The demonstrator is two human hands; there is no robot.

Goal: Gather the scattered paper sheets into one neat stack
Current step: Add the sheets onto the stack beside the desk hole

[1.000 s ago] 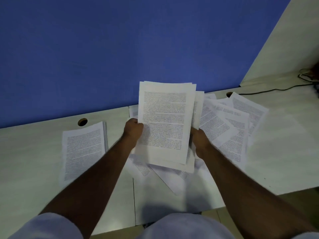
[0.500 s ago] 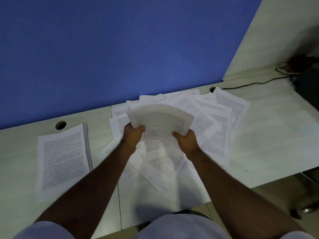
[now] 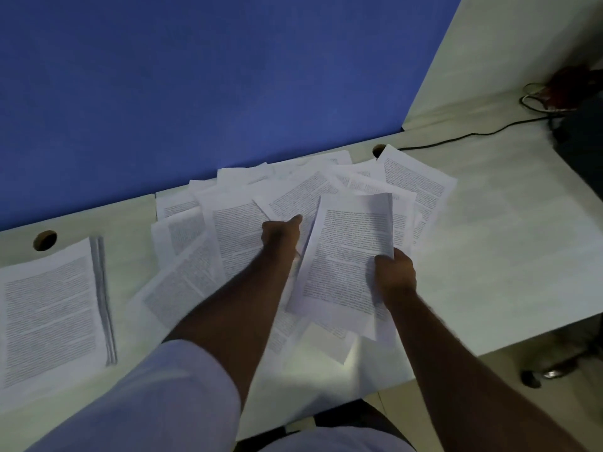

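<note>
Your right hand (image 3: pixel 394 272) grips the gathered sheets (image 3: pixel 349 252) by their edge, freeing your left hand (image 3: pixel 282 231), fingers curled, to pinch another loose page (image 3: pixel 235 230)

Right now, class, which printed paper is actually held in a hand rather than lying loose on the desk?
The sheet right of centre: the right hand grips its right edge. The scattered sheets and the left stack lie unheld.

The scattered sheets (image 3: pixel 303 197) are white with dense blocks of black printed lines, as is the stack (image 3: pixel 49 318) at the left. The desk (image 3: pixel 505 239) is pale cream. The far wall (image 3: pixel 195 76) is plain deep blue. A black cable (image 3: pixel 456 138) crosses the far right.
</note>
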